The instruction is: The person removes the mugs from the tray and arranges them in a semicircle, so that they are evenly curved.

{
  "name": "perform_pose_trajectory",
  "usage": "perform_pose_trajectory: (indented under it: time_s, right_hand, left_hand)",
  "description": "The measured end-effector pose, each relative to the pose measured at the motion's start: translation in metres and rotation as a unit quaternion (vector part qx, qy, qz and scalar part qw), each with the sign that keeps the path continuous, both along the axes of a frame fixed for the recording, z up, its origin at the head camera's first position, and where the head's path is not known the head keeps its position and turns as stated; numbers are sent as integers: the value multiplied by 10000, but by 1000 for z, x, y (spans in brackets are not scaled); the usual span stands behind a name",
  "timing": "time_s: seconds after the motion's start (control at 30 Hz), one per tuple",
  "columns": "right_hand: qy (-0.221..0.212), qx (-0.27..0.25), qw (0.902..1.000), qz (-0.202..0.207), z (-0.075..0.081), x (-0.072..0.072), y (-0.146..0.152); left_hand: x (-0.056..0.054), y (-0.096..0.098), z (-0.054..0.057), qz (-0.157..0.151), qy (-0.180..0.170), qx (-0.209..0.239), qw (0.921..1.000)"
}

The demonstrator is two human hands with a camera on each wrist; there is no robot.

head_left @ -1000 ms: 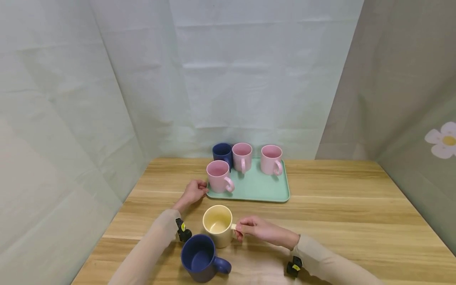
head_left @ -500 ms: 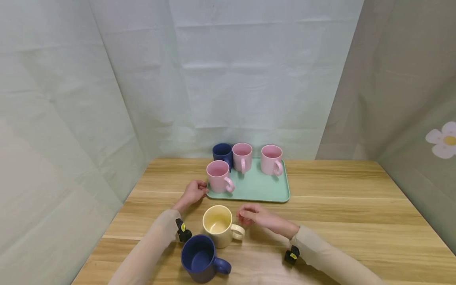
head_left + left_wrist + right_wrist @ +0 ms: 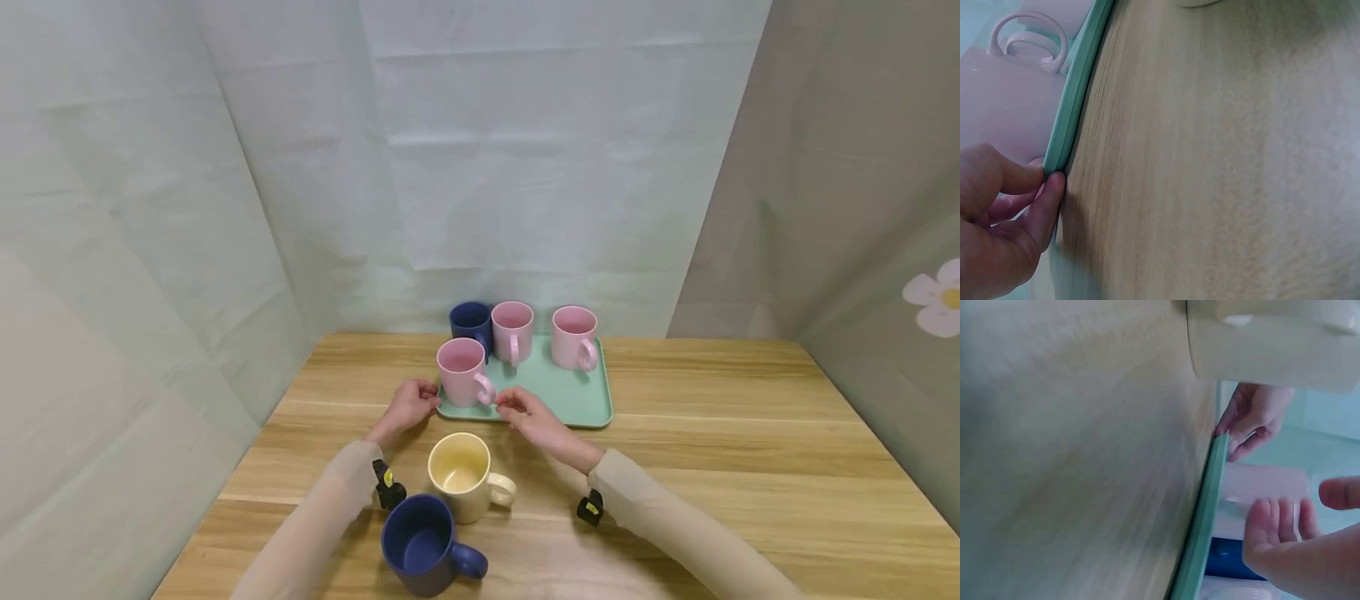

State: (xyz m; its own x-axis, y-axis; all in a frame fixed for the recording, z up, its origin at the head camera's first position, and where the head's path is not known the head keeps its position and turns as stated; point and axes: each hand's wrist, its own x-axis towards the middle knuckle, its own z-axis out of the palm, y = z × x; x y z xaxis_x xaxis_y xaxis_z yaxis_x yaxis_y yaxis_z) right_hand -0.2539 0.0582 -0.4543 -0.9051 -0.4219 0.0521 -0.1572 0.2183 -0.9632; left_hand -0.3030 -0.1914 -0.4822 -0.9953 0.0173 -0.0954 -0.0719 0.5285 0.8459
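In the head view, a pink mug (image 3: 459,385) stands at the front left of the green tray (image 3: 551,400). My left hand (image 3: 408,404) is at that tray corner; in the left wrist view its thumb and a finger pinch the rim. Over the tray's front edge, my right hand (image 3: 536,423) is by the pink mug's handle. The right wrist view shows its fingers (image 3: 1272,519) and thumb apart, with nothing held between them. A yellow mug (image 3: 465,500) stands on the table before the tray, a navy mug (image 3: 418,546) nearer me.
At the back of the tray stand another navy mug (image 3: 467,321), a pink mug (image 3: 504,343) and, to the right, one more pink mug (image 3: 567,350). The wooden table (image 3: 712,417) meets hanging cloth (image 3: 525,167) behind.
My right hand has let go of the yellow mug's handle and moved forward to the tray's front edge. The yellow mug stays in place; my left hand has not moved.
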Motion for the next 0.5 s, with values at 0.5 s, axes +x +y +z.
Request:
perform_pose_trajectory:
  time_s: [0.5]
  right_hand:
    - [-255,-852,9942,-605,-6,-32,-22]
  left_hand:
    - [2,1,3,95,-115,-66,9999]
